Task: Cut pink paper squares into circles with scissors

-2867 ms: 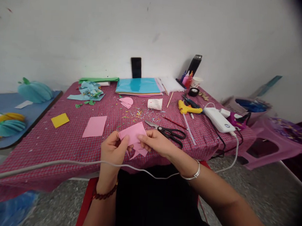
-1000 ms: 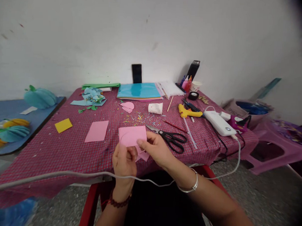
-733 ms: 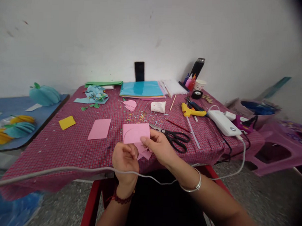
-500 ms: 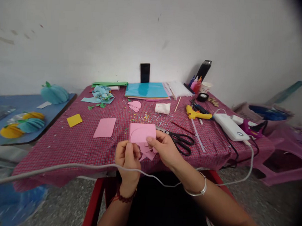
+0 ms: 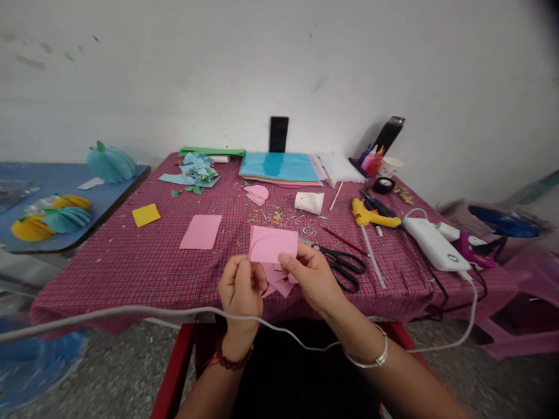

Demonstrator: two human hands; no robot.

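Note:
Over the table's front edge I hold a pink piece of paper (image 5: 271,245) with a curved line marked on it. My right hand (image 5: 316,278) pinches its right side, thumb on the face. My left hand (image 5: 243,287) is closed, thumb and fingers pinched at the lower left corner. Below the sheet lie pink paper offcuts (image 5: 280,285), partly hidden by the sheet and hands. Black-handled scissors (image 5: 346,262) rest just beyond my right hand, their blades partly covered. Another pink sheet (image 5: 201,232) lies flat to the left, and folded pink cut-outs (image 5: 256,194) lie farther back.
Around the checked tablecloth (image 5: 120,258) are a yellow paper square (image 5: 146,215), paper cup (image 5: 309,203), yellow glue gun (image 5: 374,215), white power bank (image 5: 435,244) and blue folder (image 5: 281,166). A cable (image 5: 164,311) crosses before me. Paper pumpkins (image 5: 110,163) stand on the left table.
The view has turned slightly left, so the table's contents appear farther right. Both hands keep nearly the same hold on the pink paper, which is tilted a little differently.

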